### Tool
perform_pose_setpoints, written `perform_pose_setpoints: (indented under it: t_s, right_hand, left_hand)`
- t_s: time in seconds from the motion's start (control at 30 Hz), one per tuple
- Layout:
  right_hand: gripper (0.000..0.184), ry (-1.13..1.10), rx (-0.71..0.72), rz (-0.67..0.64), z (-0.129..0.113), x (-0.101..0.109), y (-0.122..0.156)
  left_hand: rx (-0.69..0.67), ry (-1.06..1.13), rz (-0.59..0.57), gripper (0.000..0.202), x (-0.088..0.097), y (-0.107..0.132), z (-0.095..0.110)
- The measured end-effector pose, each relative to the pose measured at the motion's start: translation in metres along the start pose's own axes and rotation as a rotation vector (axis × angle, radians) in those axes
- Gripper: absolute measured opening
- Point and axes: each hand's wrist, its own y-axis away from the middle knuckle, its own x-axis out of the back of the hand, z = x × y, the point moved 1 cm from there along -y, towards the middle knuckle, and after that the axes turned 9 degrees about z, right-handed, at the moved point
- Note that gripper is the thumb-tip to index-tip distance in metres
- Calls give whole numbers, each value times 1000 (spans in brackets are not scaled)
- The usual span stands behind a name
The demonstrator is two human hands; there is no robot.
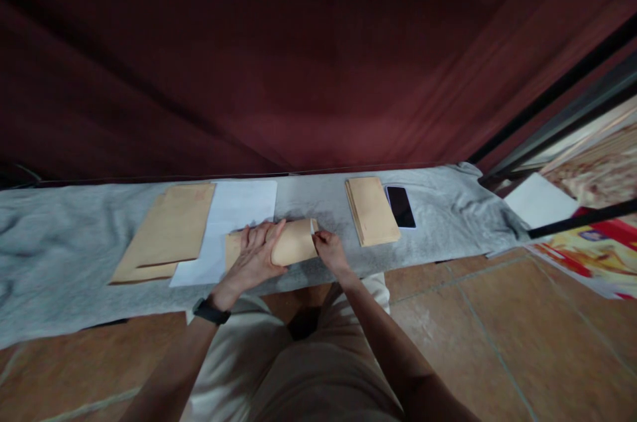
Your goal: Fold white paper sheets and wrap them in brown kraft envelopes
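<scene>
Left hand (257, 253) spread across brown envelope (296, 244); right hand (330, 251) pinching its end.

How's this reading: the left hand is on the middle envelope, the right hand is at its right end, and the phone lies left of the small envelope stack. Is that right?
Not quite: the head view shows the phone right of the small envelope stack, not left. The rest stands: the left hand is on the middle envelope, the right hand at its right end.
</scene>
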Motion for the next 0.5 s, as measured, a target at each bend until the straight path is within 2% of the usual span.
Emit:
perform_pose_setpoints:
  t_s: [0.27,0.5]
  right_hand:
    - [18,-62,8,116,4,-5,5]
    - [13,-160,-5,157,6,-5,8]
  left_hand:
    - [-19,21,2,116,1,0,1]
    - [-42,-19,8,116,3,0,4]
